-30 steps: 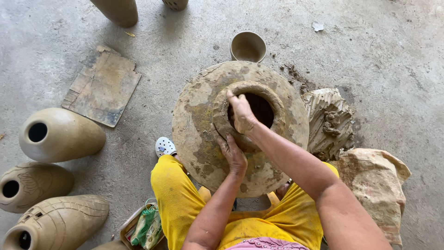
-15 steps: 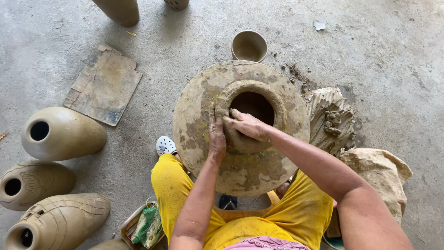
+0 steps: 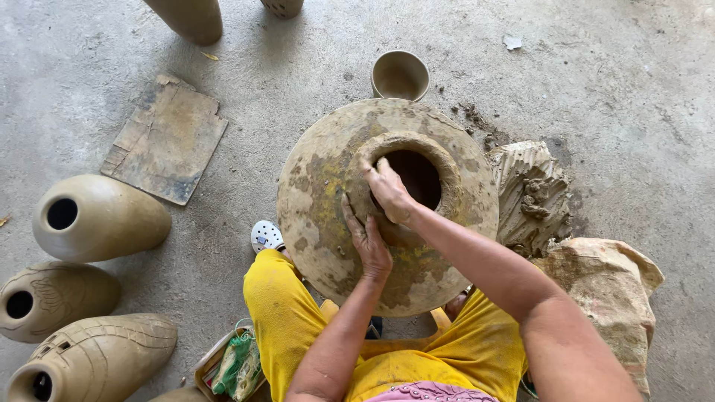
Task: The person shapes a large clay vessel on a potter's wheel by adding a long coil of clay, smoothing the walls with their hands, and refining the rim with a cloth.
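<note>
Big wet clay pot at centre on the concrete floor, mouth dark, contents hidden. Right hand curled over the near-left of the rim, fingers pinching the wall; left hand flat and open against the shoulder just below, gripping nothing. Judged risky — uneven pressure could warp or tear the soft rim. Three finished jars lying at left, mouths dark; small cup beyond, seemingly empty.
</note>
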